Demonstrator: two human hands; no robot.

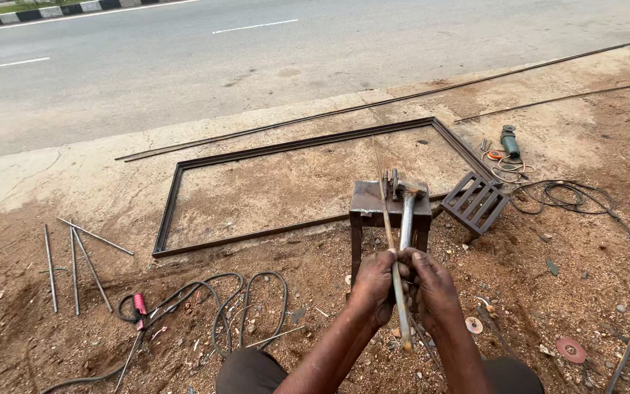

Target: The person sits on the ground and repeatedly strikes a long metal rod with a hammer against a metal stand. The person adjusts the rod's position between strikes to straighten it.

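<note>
My left hand (373, 286) and my right hand (432, 284) are closed side by side around a metal pipe handle (407, 219) and a thin steel rod (386, 211). The pipe runs forward to a small rusty steel stand (391, 208), where its head sits among short upright pins on top. The thin rod passes through my hands, crosses the stand top and sticks out toward the far side. Its near end pokes out below my hands.
A large rectangular steel frame (169, 211) lies on the dirt beyond the stand. A small metal grille (477, 201) leans right of the stand. An angle grinder (510, 140) and cables (563, 195) lie far right. Loose rods (74, 263) sit left, a welding cable (213, 306) near my knees. A road runs behind.
</note>
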